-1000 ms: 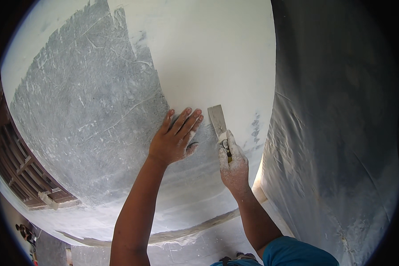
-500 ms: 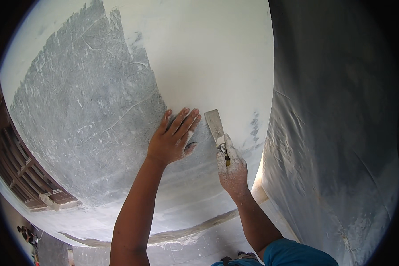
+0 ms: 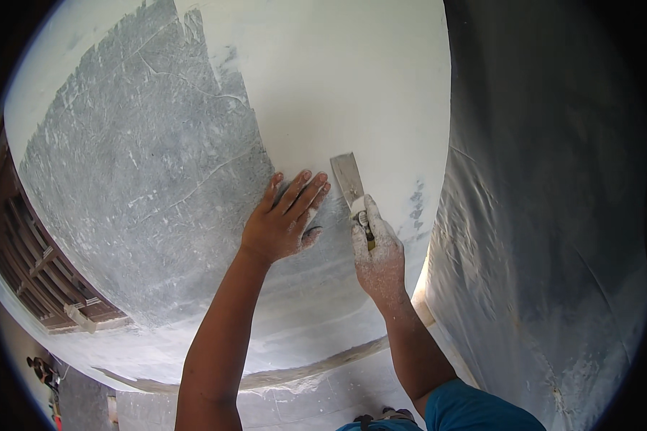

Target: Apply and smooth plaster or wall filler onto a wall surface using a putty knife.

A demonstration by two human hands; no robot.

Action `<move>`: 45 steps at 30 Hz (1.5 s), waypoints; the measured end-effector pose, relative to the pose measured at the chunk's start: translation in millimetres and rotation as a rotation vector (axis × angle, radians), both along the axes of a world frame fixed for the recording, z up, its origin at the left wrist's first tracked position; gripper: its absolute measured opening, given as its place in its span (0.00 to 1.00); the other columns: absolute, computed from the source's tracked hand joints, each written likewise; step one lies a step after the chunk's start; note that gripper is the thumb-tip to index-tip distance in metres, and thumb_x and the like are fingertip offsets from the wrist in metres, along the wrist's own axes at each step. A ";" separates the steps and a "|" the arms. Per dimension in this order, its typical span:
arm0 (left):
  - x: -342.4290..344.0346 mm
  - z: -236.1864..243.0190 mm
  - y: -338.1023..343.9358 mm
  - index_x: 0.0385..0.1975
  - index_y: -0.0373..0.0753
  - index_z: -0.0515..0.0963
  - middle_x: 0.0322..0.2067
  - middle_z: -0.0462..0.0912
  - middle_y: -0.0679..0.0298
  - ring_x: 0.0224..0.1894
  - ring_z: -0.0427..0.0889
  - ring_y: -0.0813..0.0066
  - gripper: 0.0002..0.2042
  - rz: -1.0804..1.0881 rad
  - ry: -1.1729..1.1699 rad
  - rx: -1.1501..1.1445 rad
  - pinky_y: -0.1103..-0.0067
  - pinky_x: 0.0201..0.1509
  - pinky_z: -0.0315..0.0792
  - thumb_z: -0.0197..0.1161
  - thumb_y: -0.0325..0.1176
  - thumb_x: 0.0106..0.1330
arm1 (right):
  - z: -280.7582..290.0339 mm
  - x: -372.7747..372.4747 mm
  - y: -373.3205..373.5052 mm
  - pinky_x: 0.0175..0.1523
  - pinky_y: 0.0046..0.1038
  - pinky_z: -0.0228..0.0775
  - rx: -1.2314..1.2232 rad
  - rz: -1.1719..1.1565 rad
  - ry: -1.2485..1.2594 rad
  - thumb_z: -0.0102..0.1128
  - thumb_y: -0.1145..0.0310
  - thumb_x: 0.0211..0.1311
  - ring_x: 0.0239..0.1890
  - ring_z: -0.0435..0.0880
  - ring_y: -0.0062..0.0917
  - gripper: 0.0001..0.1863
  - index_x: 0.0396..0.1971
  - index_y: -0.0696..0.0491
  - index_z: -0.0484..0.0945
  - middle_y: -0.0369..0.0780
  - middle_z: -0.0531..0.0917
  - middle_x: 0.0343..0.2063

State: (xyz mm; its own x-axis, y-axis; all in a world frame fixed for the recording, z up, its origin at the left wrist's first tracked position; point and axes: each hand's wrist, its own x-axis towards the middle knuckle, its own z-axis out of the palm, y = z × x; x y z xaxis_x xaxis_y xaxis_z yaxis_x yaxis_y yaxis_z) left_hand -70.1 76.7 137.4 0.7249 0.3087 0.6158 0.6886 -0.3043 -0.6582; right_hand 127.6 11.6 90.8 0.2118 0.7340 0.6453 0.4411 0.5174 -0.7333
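In my right hand [image 3: 378,251], dusted with white powder, is a putty knife [image 3: 348,178]. Its flat metal blade points up and lies against the wall at the lower border of the smooth white coat [image 3: 338,86]. My left hand [image 3: 280,219] rests on the wall just left of the blade, fingers stretched out and slightly spread, holding nothing. Bare grey wall [image 3: 151,165] with scuffs and thin ridges reaches left from that hand. White dust clings to its thumb side.
A grey plastic sheet [image 3: 532,215] hangs along the right. Brown slatted woodwork [image 3: 47,266] is set into the wall at the left. Below, the wall ends above a grey tiled floor [image 3: 309,406], with dark objects [image 3: 42,370] at lower left.
My right hand and the putty knife have slid upward along the wall. The left hand has stayed nearly in place, and the view has shifted slightly.
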 end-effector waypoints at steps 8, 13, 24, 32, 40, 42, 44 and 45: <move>-2.1 -0.3 -1.5 0.71 0.51 0.66 0.74 0.59 0.72 0.75 0.58 0.72 0.41 0.000 -0.013 -0.023 0.59 0.79 0.50 0.68 0.56 0.55 | -12.6 -0.4 12.6 0.55 0.35 0.75 0.038 0.018 -0.016 0.54 0.71 0.70 0.49 0.84 0.44 0.27 0.68 0.61 0.65 0.57 0.81 0.49; 2.6 -0.6 -0.9 0.71 0.51 0.65 0.74 0.60 0.72 0.74 0.58 0.72 0.41 -0.015 -0.020 -0.012 0.60 0.79 0.50 0.68 0.57 0.55 | -116.2 2.7 1.9 0.55 0.36 0.77 0.015 0.002 -0.005 0.56 0.72 0.69 0.54 0.82 0.48 0.28 0.68 0.61 0.65 0.58 0.79 0.52; 3.2 -1.4 -1.4 0.70 0.53 0.68 0.73 0.61 0.74 0.75 0.59 0.71 0.41 -0.010 -0.027 -0.020 0.57 0.79 0.51 0.70 0.55 0.52 | -76.7 5.5 -3.5 0.56 0.35 0.75 0.063 0.008 -0.016 0.54 0.72 0.71 0.52 0.84 0.45 0.25 0.66 0.62 0.67 0.58 0.80 0.52; -0.5 -1.7 -2.2 0.70 0.53 0.67 0.73 0.61 0.74 0.75 0.58 0.71 0.41 -0.001 -0.021 -0.002 0.58 0.79 0.51 0.68 0.56 0.53 | -53.3 3.9 -15.1 0.54 0.38 0.76 -0.018 0.014 -0.014 0.56 0.71 0.68 0.51 0.83 0.50 0.27 0.66 0.60 0.68 0.58 0.80 0.49; 0.4 2.3 -3.8 0.71 0.51 0.65 0.74 0.59 0.73 0.74 0.59 0.73 0.42 -0.010 -0.007 -0.003 0.60 0.79 0.50 0.68 0.56 0.55 | -30.5 4.0 -16.6 0.55 0.36 0.75 -0.062 0.062 0.002 0.56 0.72 0.69 0.52 0.83 0.46 0.26 0.66 0.61 0.67 0.58 0.80 0.50; 0.6 0.9 -2.9 0.71 0.51 0.65 0.73 0.60 0.73 0.74 0.59 0.73 0.42 -0.017 -0.017 -0.006 0.60 0.79 0.50 0.68 0.56 0.54 | -44.3 3.2 -16.8 0.57 0.34 0.73 -0.045 0.054 -0.008 0.55 0.73 0.70 0.53 0.84 0.42 0.26 0.66 0.61 0.67 0.58 0.81 0.50; 0.9 -0.9 -1.7 0.71 0.51 0.65 0.73 0.60 0.73 0.74 0.59 0.72 0.42 -0.022 -0.027 -0.011 0.59 0.79 0.50 0.68 0.56 0.54 | -70.0 -0.6 -15.6 0.57 0.34 0.73 -0.018 0.062 0.029 0.55 0.72 0.70 0.53 0.84 0.42 0.26 0.66 0.61 0.67 0.57 0.81 0.49; 1.7 -1.7 -0.8 0.70 0.52 0.66 0.73 0.60 0.73 0.75 0.58 0.72 0.41 -0.013 -0.030 -0.022 0.59 0.79 0.51 0.69 0.56 0.53 | -69.5 0.0 -13.0 0.57 0.34 0.73 -0.017 0.061 0.028 0.55 0.72 0.70 0.53 0.84 0.42 0.26 0.66 0.61 0.67 0.57 0.81 0.49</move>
State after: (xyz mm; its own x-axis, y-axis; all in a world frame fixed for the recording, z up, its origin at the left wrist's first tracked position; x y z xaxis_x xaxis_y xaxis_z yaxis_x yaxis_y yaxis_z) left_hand -68.4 76.0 135.7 0.7105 0.3129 0.6303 0.7037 -0.3272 -0.6307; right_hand 127.5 -1.4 21.3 0.1840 0.7567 0.6273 0.3879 0.5305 -0.7537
